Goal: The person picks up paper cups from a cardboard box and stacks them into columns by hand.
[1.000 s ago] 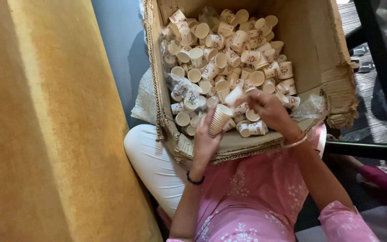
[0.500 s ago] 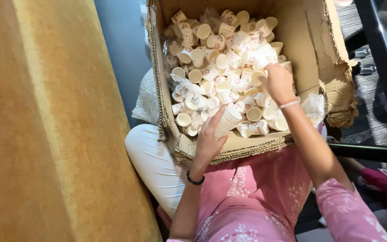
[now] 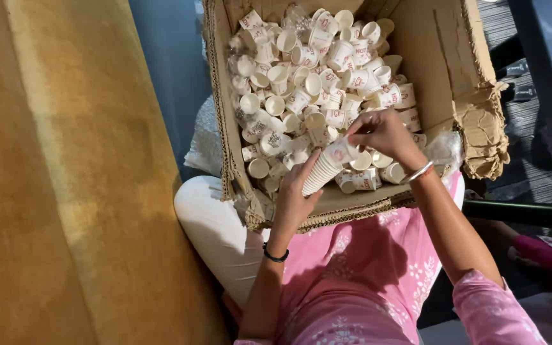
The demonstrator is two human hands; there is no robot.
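Left hand [image 3: 294, 203] wrapped round stack of nested paper cups [image 3: 322, 172] — stack tilted, at near edge of cardboard box [image 3: 445, 70]. Right hand [image 3: 384, 133] just beside stack's top, fingers [image 3: 356, 131] pinched on single cup [image 3: 342, 151] at stack's mouth. Loose white cups [image 3: 301, 76] heaped inside box. Box resting on lap, above pink garment [image 3: 365, 281]. Yellow surface [image 3: 65, 172] left of box.
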